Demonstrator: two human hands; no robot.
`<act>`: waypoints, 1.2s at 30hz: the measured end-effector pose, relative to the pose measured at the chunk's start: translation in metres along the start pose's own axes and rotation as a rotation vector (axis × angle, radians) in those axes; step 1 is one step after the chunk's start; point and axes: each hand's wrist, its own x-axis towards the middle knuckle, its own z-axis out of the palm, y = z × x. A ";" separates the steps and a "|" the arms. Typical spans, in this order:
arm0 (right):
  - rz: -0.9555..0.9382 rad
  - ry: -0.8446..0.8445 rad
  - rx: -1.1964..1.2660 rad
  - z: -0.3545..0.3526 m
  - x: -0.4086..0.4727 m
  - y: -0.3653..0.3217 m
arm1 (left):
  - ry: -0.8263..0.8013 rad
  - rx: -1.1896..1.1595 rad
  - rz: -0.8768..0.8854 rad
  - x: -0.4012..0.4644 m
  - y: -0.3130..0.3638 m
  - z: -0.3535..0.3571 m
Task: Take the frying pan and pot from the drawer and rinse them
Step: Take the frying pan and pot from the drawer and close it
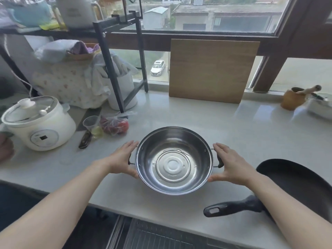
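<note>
Both out of the drawer, rinsing outstanding: left hand (124,159) and right hand (230,164), fingers straight, are flanking the pot (173,160) at centre frame, frying pan (294,186) lying lower right.

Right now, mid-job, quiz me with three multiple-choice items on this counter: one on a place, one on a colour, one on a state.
1. Where is the frying pan relative to the steel pot?
A. to its right
B. inside it
C. behind it, by the window

2. What colour is the frying pan?
A. red
B. black
C. white

3. What does the steel pot hold?
A. a lid
B. vegetables
C. nothing solid

Answers: 1 A, it lies at the counter's right edge, under the right forearm. 2 B, pan and handle are both black. 3 C, its ringed bottom shows bare, while the left hand and right hand flank its side handles.
</note>
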 end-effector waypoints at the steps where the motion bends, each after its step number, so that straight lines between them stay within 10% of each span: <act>1: -0.009 0.065 0.030 0.002 -0.008 0.001 | 0.046 0.012 -0.012 -0.006 -0.002 0.004; 16: 0.510 0.620 0.265 0.082 -0.275 -0.044 | 0.587 -0.269 -0.307 -0.247 0.051 0.138; 28: 0.980 0.599 0.328 0.284 -0.491 -0.066 | 0.585 -0.350 -0.662 -0.419 0.026 0.318; 36: 1.165 0.333 0.282 0.297 -0.545 -0.050 | 0.422 -0.350 -0.852 -0.441 0.043 0.363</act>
